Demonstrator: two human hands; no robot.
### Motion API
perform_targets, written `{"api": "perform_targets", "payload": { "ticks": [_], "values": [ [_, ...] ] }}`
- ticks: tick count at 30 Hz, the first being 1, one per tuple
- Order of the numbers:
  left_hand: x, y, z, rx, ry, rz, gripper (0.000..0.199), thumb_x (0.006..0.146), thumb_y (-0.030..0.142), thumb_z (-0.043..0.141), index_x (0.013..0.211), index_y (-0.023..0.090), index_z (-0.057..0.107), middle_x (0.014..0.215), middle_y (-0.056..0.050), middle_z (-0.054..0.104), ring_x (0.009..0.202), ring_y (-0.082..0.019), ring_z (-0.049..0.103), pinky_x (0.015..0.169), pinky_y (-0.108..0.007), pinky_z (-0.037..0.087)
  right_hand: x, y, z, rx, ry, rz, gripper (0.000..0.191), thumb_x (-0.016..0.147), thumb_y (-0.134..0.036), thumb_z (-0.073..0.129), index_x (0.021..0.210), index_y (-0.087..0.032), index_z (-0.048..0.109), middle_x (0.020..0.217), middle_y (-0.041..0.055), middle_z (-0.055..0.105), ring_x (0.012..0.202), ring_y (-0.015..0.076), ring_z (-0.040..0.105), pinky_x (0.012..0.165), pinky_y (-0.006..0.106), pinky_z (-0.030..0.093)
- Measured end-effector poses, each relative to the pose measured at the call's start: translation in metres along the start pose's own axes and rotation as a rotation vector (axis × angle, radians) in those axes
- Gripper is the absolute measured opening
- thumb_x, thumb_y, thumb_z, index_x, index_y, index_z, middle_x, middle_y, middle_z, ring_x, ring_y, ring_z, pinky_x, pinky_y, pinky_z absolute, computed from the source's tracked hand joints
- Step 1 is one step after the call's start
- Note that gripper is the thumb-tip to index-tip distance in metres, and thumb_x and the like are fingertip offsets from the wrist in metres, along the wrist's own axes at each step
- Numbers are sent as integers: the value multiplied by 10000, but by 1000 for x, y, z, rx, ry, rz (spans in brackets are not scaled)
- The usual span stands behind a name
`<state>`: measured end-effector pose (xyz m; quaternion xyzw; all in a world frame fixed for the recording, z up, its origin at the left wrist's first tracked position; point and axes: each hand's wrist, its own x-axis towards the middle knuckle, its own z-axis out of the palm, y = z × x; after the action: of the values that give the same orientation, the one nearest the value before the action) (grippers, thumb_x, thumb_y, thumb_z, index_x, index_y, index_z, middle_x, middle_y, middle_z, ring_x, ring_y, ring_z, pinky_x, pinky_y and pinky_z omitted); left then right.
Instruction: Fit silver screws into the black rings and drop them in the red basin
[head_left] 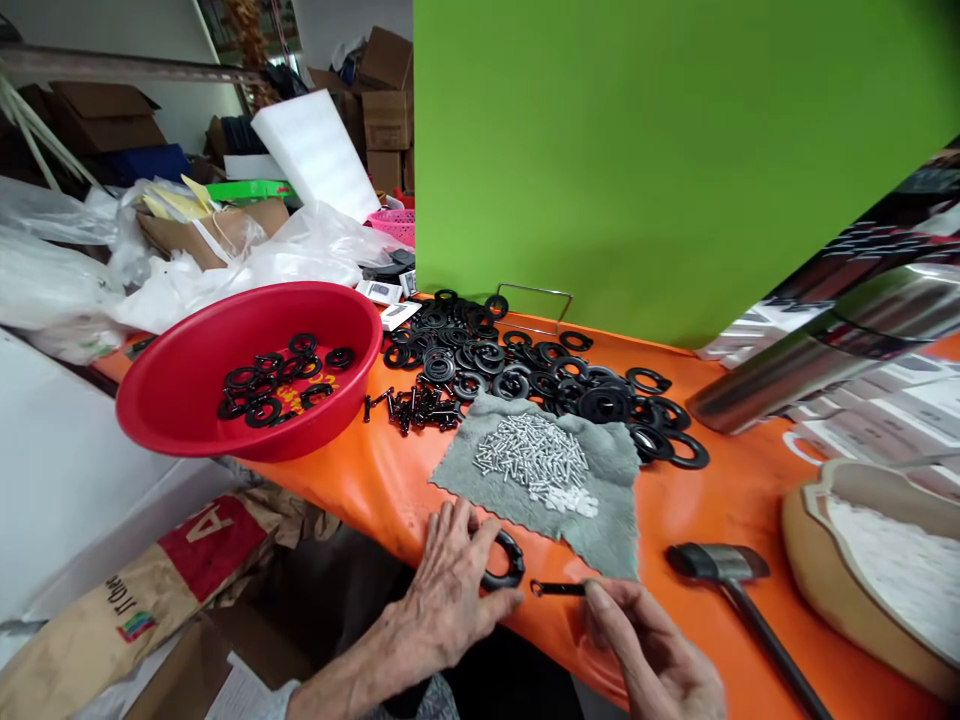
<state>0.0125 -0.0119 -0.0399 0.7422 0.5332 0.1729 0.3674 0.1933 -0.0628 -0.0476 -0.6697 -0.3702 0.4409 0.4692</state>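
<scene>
My left hand [454,580] rests at the front edge of the orange table, its thumb and fingers around a black ring [505,560]. Just right of that ring, my right hand [649,640] pinches a small black bar [559,589] with a looped end, which points left and does not touch the ring. Behind both hands lies a grey-green cloth [469,460] bearing a heap of silver pins [529,450] and some small white pieces [574,501]. Short black parts [420,408] are piled left of the cloth, with many black rings [484,355] behind it.
A red basin [172,390] holding black rings stands at the left. A hammer [731,563] lies at the right, beside a tan container [817,560] of white material. Behind it is a metal cylinder [787,370]. A green panel [637,150] rises at the back.
</scene>
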Motion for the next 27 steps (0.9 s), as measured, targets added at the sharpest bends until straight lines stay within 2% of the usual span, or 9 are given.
{"api": "perform_targets", "payload": {
  "ticks": [4, 6, 9, 12, 16, 18, 21, 27],
  "values": [
    [-1, 14, -24, -249, -94, 24, 472, 731, 286, 715, 1171, 203, 567, 1115, -76, 514, 1063, -243, 494, 979, -389, 409, 4, -6, 18, 22, -5, -46, 360, 748, -560, 669, 759, -202, 632, 649, -13, 553, 582, 124, 494, 564, 206, 455],
    [2, 18, -28, -398, -134, 15, 306, 799, 264, 634, 1092, 180, 607, 999, -51, 573, 880, -180, 548, 831, -309, 465, 5, -12, 27, 40, -52, -67, 335, 770, -540, 658, 756, -205, 634, 644, -14, 553, 591, 129, 502, 581, 217, 459],
    [10, 15, -25, -502, -150, -7, 165, 866, 233, 526, 937, 161, 657, 792, -9, 597, 651, -123, 512, 622, -241, 429, 11, -18, 31, 43, -143, -140, 311, 797, -527, 628, 768, -218, 650, 653, -12, 578, 638, 144, 553, 610, 227, 468],
    [14, 8, -22, -396, -106, 65, 139, 870, 196, 535, 897, 165, 668, 787, -2, 591, 703, -130, 540, 669, -240, 431, 23, -13, 25, -115, -250, -324, 235, 849, -456, 597, 801, -233, 654, 663, -15, 612, 684, 161, 612, 653, 244, 489],
    [15, 2, -22, -144, -101, 214, 145, 882, 113, 513, 956, 149, 633, 928, -46, 610, 925, -175, 578, 864, -272, 440, 40, 4, 16, -427, -258, -806, 101, 933, -252, 511, 938, -234, 610, 759, -11, 649, 670, 136, 632, 620, 228, 499],
    [15, 0, -21, 13, -120, 236, 159, 889, 95, 493, 980, 147, 612, 949, -60, 601, 937, -191, 572, 866, -290, 452, 46, 13, 14, -499, -243, -954, 126, 940, -206, 483, 988, -233, 596, 789, -1, 653, 697, 137, 631, 633, 235, 505],
    [15, -2, -18, 171, -136, 238, 147, 906, 103, 471, 971, 157, 591, 947, -54, 583, 905, -193, 567, 831, -298, 473, 49, 24, 14, -554, -227, -1024, 170, 957, -214, 440, 957, -226, 610, 721, 5, 608, 660, 149, 581, 627, 274, 493],
    [14, -6, -15, 201, -127, 268, 111, 913, 107, 470, 957, 166, 554, 936, -42, 563, 887, -180, 559, 802, -272, 481, 47, 38, 20, -676, -161, -1070, 226, 968, -156, 397, 982, -189, 621, 679, 20, 540, 628, 165, 504, 603, 316, 444]
  ]
}}
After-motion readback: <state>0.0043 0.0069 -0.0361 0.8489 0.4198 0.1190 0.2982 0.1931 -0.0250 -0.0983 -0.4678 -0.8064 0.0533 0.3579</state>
